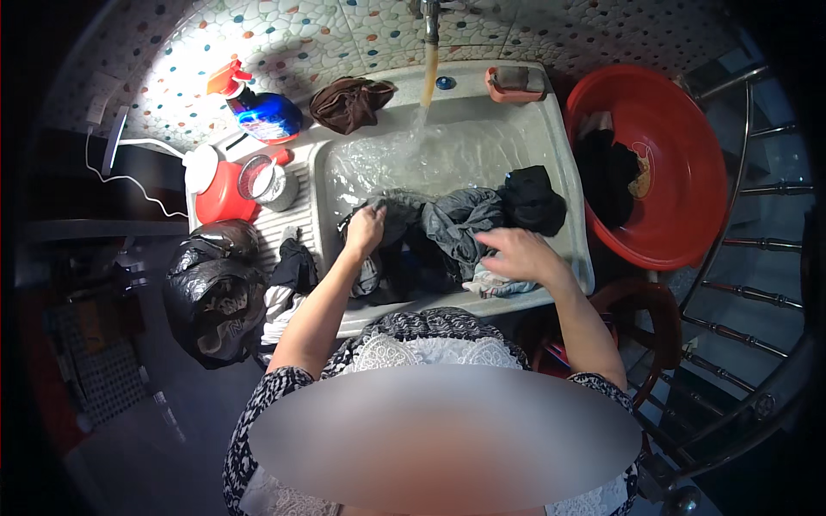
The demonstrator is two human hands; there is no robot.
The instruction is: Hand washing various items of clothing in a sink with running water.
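Observation:
A wet grey garment [465, 219] lies bunched along the near side of the washing sink [561, 129], partly in the water. My left hand [366, 230] is closed on the garment's left part. Over its right part, my right hand [520, 256] has its fingers apart, the fingertips close to the fabric; whether they touch it I cannot tell. A black cloth [533, 202] is heaped at the garment's right end, and a pale patterned cloth [497, 282] lies below my right hand. Cloudy water [404, 159] stands in the basin while the tap [431, 26] runs into it.
On the left ledge are a blue spray bottle [268, 116], a red container [225, 191] and a brown cloth [351, 103]. A black plastic bag [215, 292] sits at left. A red tub [688, 172] with dark clothes stands right, beside a metal railing [744, 242]. A soap dish [514, 84] rests on the back rim.

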